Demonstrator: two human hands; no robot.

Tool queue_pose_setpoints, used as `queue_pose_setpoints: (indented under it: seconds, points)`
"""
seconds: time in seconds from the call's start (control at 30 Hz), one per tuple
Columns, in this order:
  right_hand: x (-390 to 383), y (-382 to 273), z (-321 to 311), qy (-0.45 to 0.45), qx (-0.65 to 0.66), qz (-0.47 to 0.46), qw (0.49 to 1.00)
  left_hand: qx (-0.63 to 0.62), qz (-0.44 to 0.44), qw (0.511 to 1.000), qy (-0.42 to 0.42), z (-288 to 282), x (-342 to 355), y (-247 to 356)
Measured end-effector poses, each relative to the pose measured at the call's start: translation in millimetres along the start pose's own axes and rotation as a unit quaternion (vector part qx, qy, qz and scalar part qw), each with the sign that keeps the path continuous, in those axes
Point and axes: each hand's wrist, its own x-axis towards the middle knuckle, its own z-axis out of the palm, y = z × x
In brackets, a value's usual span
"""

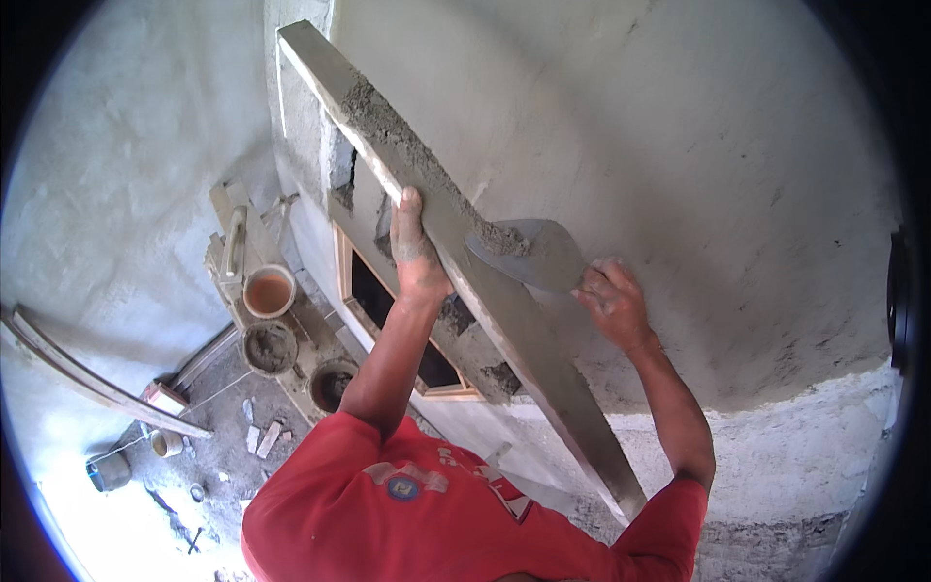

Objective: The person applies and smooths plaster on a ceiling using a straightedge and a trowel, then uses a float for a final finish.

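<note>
A long straight board [524, 325] runs slantwise along the plastered wall, from the upper left down to the lower right. Around its near edge is my left hand [417, 254], gripping it, with the fingers partly hidden. Wet mortar [388, 126] lies in a rough strip along the board's upper part. My right hand [613, 301] is closed round the handle of a trowel [543, 254], which the fingers hide. The trowel's blade meets the board's far edge and bears a lump of mortar at its tip.
Below on the left, a plank scaffold carries a hand float [234, 242], a bucket of reddish-brown liquid [269, 291] and two mortar buckets [270, 347] [333, 385]. Under the board is a wood-framed opening [456, 391]. A curved strip [107, 383] leans at the left; brick pieces [269, 439] litter the floor.
</note>
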Motion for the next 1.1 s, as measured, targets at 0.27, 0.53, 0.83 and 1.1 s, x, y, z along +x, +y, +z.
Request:
queue_pose_setpoints:
  seconds: [0.27,0.53,0.83,1.1]
  points:
    - [16.5,-2.6,-79.4,0.096,-0.098,0.052,0.989,-0.066,-0.025,0.997,-0.014,10.9,-6.0,0.4]
    - [50.0,-29.9,-217.7,0.160,-0.264,0.189,0.932,0.020,0.016,1.000,-0.017,-0.1,4.2,-9.3]
    - [133.0,-29.8,-297.8,0.237,0.052,0.293,0.925,0.014,0.014,1.000,-0.001,-17.4,9.3,-13.5]
    - [167.5,2.9,-317.3,0.227,0.280,0.316,0.878,-0.042,-0.003,0.999,-0.017,-15.6,2.1,-11.6]
